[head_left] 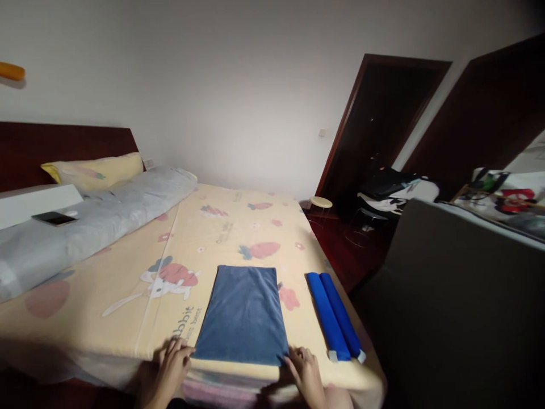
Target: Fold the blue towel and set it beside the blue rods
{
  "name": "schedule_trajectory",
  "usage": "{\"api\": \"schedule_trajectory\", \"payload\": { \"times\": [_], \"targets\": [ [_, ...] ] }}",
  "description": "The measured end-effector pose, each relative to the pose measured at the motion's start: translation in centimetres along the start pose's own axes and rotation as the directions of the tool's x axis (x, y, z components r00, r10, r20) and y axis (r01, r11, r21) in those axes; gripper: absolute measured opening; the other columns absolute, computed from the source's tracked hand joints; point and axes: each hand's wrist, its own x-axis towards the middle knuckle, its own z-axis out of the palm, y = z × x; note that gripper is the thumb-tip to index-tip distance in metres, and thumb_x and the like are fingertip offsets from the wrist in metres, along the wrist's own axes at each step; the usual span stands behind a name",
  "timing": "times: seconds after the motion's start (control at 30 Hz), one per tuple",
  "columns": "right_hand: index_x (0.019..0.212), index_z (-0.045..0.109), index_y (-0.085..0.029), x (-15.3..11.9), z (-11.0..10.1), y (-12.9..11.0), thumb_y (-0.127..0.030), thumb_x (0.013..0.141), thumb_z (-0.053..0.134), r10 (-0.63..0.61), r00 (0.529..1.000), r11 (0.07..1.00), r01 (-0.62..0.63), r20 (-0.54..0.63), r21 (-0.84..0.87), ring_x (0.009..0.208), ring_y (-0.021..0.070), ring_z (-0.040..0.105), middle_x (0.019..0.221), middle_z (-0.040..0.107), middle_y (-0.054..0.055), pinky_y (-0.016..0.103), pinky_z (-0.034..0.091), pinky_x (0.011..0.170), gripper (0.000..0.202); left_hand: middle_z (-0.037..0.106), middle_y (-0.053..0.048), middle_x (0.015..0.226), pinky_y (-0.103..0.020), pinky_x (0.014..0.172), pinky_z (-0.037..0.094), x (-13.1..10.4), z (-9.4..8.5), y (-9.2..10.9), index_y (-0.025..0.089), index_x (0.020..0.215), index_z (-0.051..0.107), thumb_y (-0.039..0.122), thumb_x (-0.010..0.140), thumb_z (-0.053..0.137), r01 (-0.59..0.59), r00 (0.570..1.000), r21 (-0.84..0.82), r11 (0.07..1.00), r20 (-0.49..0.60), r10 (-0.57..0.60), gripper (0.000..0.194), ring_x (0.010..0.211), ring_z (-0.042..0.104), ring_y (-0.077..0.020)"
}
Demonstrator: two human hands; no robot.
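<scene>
At the near edge of the bed [128, 318], a folded dark blue towel [243, 315] lies flat on the yellow cartoon-print sheet, its long sides running away from the person. Both hands rest at its near corners — the left hand [172, 363] has its fingers curled down on the sheet, touching the towel's near left corner, and the right hand [305, 369] lies palm down with fingers spread, fingertips touching the near right corner. Neither hand grips anything; both are loosely open against the fabric.

Just to the right of the towel, apart from it, two bright blue rolls [334, 315] lie side by side, touching each other, angled toward the bed's right edge. Farther up the bed a long grey bolster [97, 218] stretches along the left side, with a yellow pillow [96, 169] behind it against the dark wooden headboard [51, 147]. A phone [54, 218] lies on the bolster's left part. Beyond the bed's far corner stands a small round stool [321, 203] by a dark doorway [378, 119].
</scene>
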Motion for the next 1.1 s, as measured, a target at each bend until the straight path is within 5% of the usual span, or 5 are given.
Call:
{"api": "schedule_trajectory", "payload": {
  "times": [0.27,0.53,0.63,0.87,1.1],
  "targets": [
    [0.142,0.042,-0.028,4.0,7.8,-10.1,-0.033,0.098,0.033,-0.216,0.959,0.966,0.237,0.182,-0.102,0.134,0.0207,0.046,0.146,0.049,0.004,0.04,0.042,0.107,0.046,0.054,-0.005,0.144,-0.039,0.107,0.039,2.5,6.4,13.3,0.023,0.138,0.05,0.013,0.087,0.034,-0.34,0.917,0.188,0.921,-0.151,0.369,0.054,0.133,0.046,-0.0188],
    [0.145,0.035,-0.03,-0.2,6.4,-1.3,-0.056,0.093,0.036,-0.012,0.997,0.943,0.039,0.082,-0.331,0.138,0.0287,0.038,0.151,0.036,0.003,0.053,0.04,0.111,0.058,0.043,0.0,0.152,-0.046,0.115,0.026,-0.2,8.0,3.2,0.032,0.15,0.018,0.044,0.095,0.036,-0.249,0.905,0.357,0.9,-0.247,0.348,0.059,0.137,0.043,-0.0216],
    [0.144,0.037,-0.026,0.3,5.5,-1.1,-0.057,0.093,0.036,0.019,0.996,0.938,0.012,0.087,-0.346,0.139,0.0305,0.036,0.151,0.036,0.005,0.057,0.036,0.113,0.06,0.047,-0.004,0.149,-0.052,0.116,0.022,0.1,7.9,4.1,0.029,0.15,0.019,0.043,0.095,0.034,-0.193,0.903,0.35,0.917,-0.303,0.306,0.058,0.135,0.045,-0.0245],
    [0.148,0.021,-0.031,6.3,8.9,-9.5,-0.04,0.1,0.023,-0.175,0.938,0.969,0.217,0.298,-0.113,0.144,0.0195,0.025,0.155,0.026,-0.002,0.044,0.028,0.118,0.049,0.037,0.0,0.154,-0.04,0.113,0.031,5.4,9.1,12.6,0.026,0.149,0.022,0.017,0.092,0.028,-0.374,0.895,0.324,0.869,-0.12,0.43,0.057,0.141,0.036,-0.0164],
    [0.146,0.031,-0.028,5.1,9.4,-1.2,-0.063,0.093,0.033,0.013,0.994,0.958,0.019,0.111,-0.286,0.14,0.0282,0.034,0.153,0.034,0.004,0.054,0.036,0.112,0.064,0.036,0.001,0.155,-0.048,0.113,0.032,5.5,8.1,5.2,0.033,0.148,0.016,0.045,0.096,0.028,-0.214,0.956,0.299,0.93,-0.131,0.262,0.054,0.14,0.038,-0.0209]
  ]
}}
